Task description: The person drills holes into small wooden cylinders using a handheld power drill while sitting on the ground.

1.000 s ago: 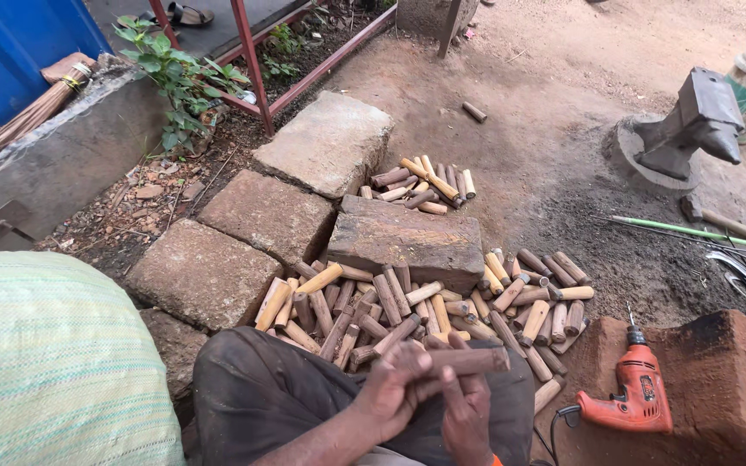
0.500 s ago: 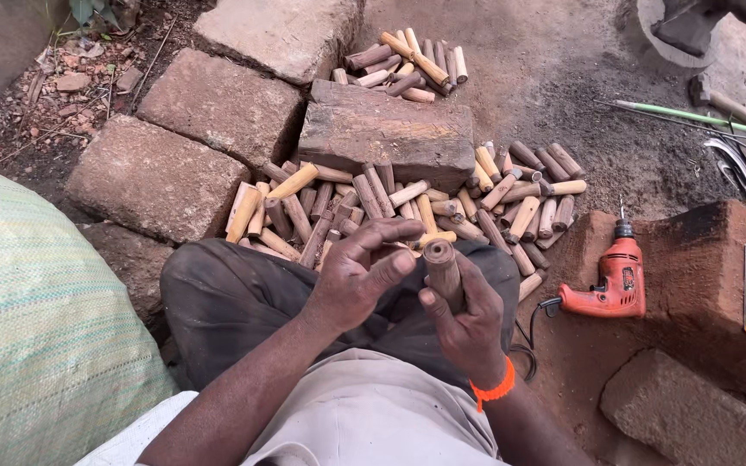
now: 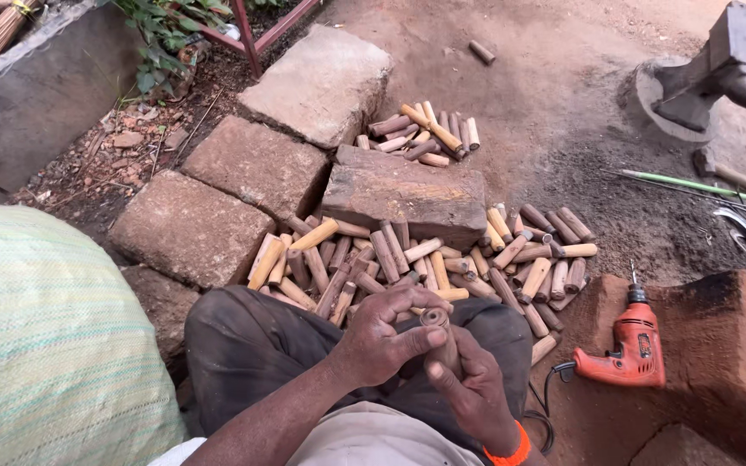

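Item in hand: we are holding one wooden handle (image 3: 444, 338) upright over our lap, right hand (image 3: 474, 390) closed around it, left hand (image 3: 383, 338) pinching its top, while the near pile of handles (image 3: 429, 267) is lying untouched beyond our knees.

A: Which colours are seen on the wooden pegs (image 3: 407, 263)?
B: Pale tan and dark brown are mixed in the pile. The peg (image 3: 439, 332) held up is brown with a grey end.

A: And the drill (image 3: 628, 354)?
B: It is coloured orange-red, with a black cord. An orange wristband (image 3: 509, 452) is worn too.

A: The sack (image 3: 45, 345)?
B: Pale green, crossed by thin white and pinkish stripes. The stone blocks (image 3: 256, 164) are reddish brown
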